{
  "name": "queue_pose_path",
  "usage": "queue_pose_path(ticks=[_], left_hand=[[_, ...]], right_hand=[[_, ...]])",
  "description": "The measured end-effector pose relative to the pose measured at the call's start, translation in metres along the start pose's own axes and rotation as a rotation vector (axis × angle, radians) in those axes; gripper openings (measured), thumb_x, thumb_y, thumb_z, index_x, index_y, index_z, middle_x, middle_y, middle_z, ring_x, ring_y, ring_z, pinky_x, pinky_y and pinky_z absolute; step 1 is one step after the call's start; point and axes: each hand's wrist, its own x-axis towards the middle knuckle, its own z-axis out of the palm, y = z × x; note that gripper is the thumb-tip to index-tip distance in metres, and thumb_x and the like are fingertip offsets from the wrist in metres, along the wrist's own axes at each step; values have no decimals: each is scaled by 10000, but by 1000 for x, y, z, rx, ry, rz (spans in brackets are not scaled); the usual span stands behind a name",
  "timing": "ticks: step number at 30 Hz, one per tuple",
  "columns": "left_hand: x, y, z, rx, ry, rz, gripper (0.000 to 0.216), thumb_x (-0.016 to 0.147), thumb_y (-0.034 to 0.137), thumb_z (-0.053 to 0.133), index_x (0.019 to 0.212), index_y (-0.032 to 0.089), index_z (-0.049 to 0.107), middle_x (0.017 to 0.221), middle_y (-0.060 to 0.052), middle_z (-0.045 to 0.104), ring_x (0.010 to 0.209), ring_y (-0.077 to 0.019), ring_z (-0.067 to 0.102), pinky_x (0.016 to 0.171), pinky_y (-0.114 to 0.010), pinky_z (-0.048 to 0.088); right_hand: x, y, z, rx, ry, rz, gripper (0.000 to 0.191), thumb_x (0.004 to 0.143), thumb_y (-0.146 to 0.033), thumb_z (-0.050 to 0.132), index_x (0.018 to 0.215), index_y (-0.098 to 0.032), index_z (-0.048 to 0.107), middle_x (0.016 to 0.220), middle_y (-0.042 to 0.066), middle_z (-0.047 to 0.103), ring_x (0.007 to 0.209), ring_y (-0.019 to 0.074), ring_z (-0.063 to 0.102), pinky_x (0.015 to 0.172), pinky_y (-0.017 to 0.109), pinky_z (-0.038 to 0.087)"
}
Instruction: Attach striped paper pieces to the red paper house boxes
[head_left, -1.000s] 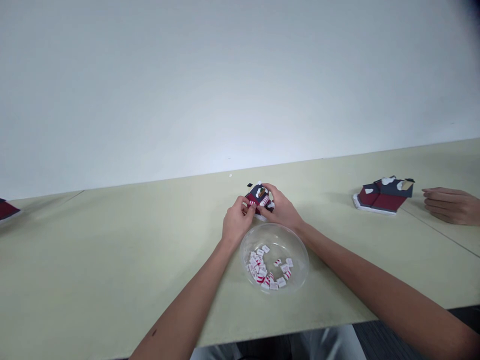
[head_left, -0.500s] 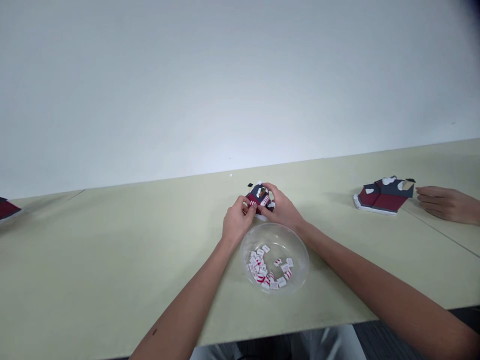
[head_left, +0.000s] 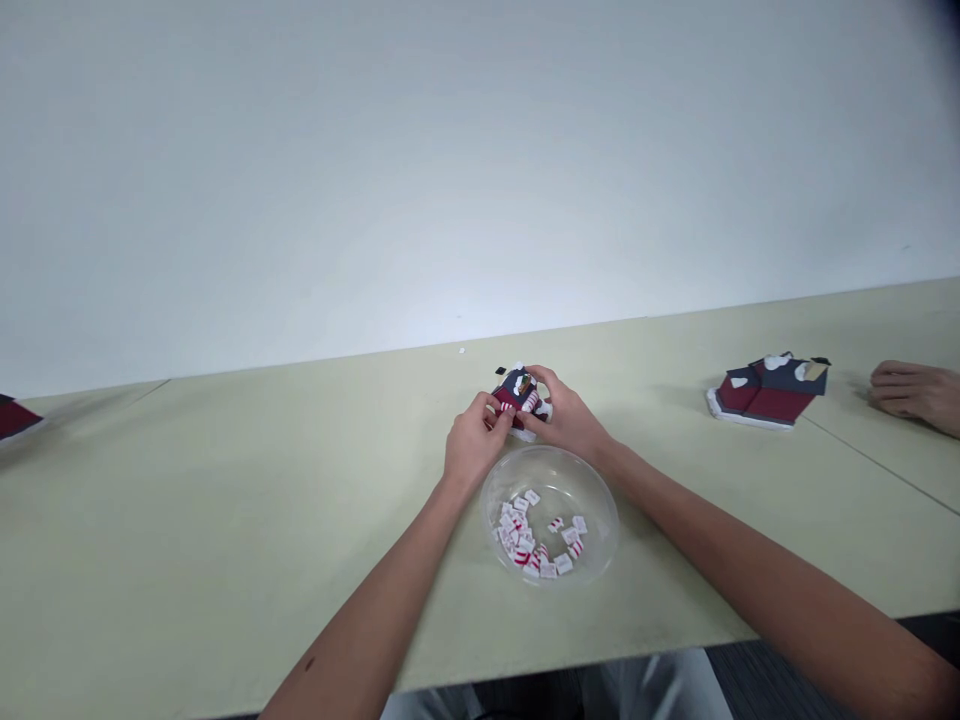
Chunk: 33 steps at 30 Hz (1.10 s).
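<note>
Between my hands, just beyond the bowl, stands a small model house (head_left: 516, 384) with dark red walls, a dark roof, white snow-like patches and red-and-white striped pieces on its front. My left hand (head_left: 474, 437) is closed at its left side, thumb and fingertips at a striped piece there; whether that piece is attached cannot be seen. My right hand (head_left: 568, 418) wraps round the right side of the house, fingers at the roof and thumb at the front. Close below my wrists sits a clear round plastic bowl (head_left: 611, 520) holding several small white and red-striped pieces (head_left: 517, 530).
A second snowy model house (head_left: 772, 390) stands on the table (head_left: 225, 520) at the right, with another person's hand (head_left: 916, 393) resting beyond it. Part of a dark red model (head_left: 13, 420) shows at the left edge. A pale wall (head_left: 450, 170) borders the back.
The other person's hand at the right has drawn away from the second house, toward the right edge. My own hands and the house between them are nearly still.
</note>
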Motion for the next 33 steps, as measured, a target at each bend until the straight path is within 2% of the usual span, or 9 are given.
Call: queue_pose_path(ticks=[11,33], left_hand=[[1,1,-2,17,6,-35,270,883,498,562,849,230,568,688,27,641,621,-138,557,565,-235,330],[2,1,-7,-15,31,-76,306,813,525,646,867,231,581,683,18,650,626,-156,574,583,-243,378]], right_hand=[[1,-2,-2,-2,-3,18,610,840,-345,650,1397,-260,416,1320,102,595,1176,277,595,960,440,497],[1,-3,-5,-14,-11,-30,607,846,-335,649,1397,-255,406,1347,103,585,1223,278,578,944,419,508]])
